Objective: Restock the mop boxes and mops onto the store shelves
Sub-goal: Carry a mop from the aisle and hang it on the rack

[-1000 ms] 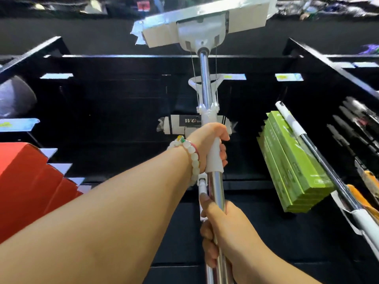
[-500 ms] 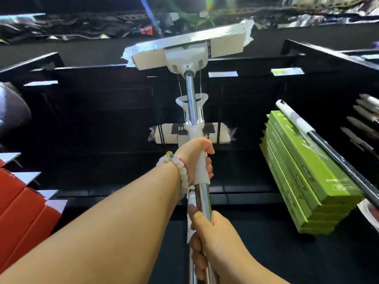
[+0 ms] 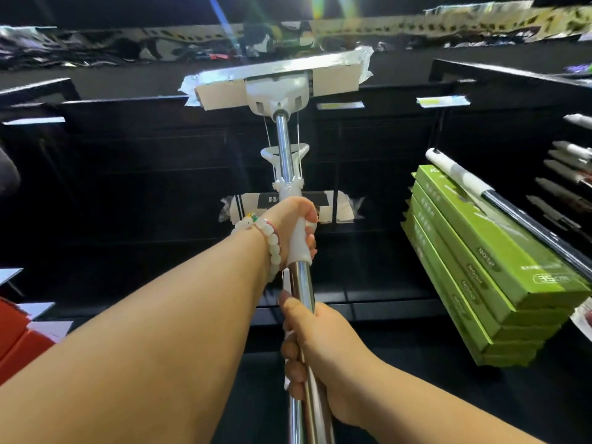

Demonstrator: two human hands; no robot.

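Mop (image 3: 286, 149), chrome-shafted, raised head-up toward black store shelves (image 3: 336, 310); left hand (image 3: 293, 224) closing around its white grip, right hand (image 3: 315, 350) clasping the steel pole below; second wrapped mop head (image 3: 339, 208) lying behind; four green boxes (image 3: 480, 267) stacked right; red boxes (image 3: 19, 341) sitting left.

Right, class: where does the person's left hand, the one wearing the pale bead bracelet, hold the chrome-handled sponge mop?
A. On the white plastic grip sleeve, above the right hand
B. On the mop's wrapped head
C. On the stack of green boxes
A: the left hand wraps the white plastic grip sleeve of the chrome-handled sponge mop, above the right hand on the bare chrome pole.
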